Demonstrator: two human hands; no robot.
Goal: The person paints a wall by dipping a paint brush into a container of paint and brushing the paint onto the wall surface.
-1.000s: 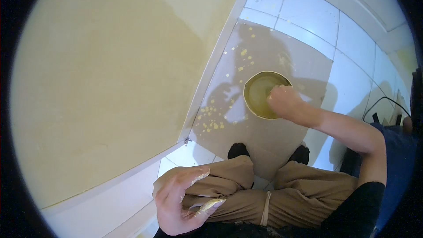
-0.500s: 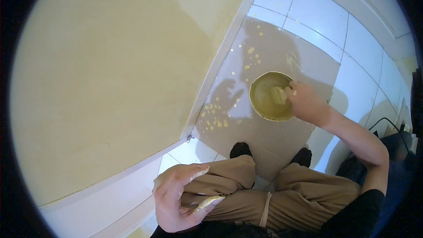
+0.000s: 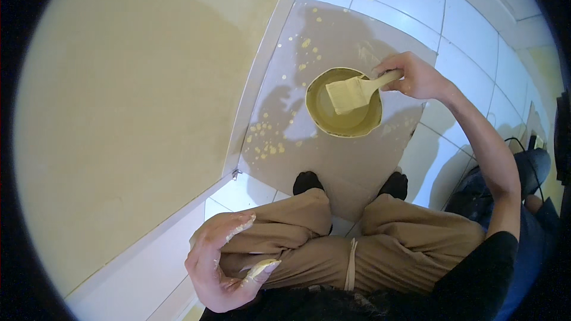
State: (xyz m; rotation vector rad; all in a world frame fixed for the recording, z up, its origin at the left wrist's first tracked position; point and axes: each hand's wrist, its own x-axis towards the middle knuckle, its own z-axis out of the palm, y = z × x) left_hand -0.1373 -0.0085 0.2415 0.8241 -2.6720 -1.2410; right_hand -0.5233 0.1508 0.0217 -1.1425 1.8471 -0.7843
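My right hand grips the handle of a wide flat paintbrush. Pale yellow paint coats the bristles, which hang over the open mouth of a round bucket. Inside the bucket lies thin yellowish paint, partly hidden by the brush. My left hand is held over my left thigh, its thumb and fingers apart in a C shape with nothing between them. Yellow-white paint is smeared on its fingertips and thumb.
Under the bucket lies a brown cardboard sheet spotted with paint drops. White floor tiles surround it. A large cream-yellow panel with a white edge takes up the left side. Dark cloth and a black cable are at right.
My right hand has raised the brush out of the bucket, so its whole head now shows above the rim. My left hand keeps its curved, open pose. The view has shifted slightly.
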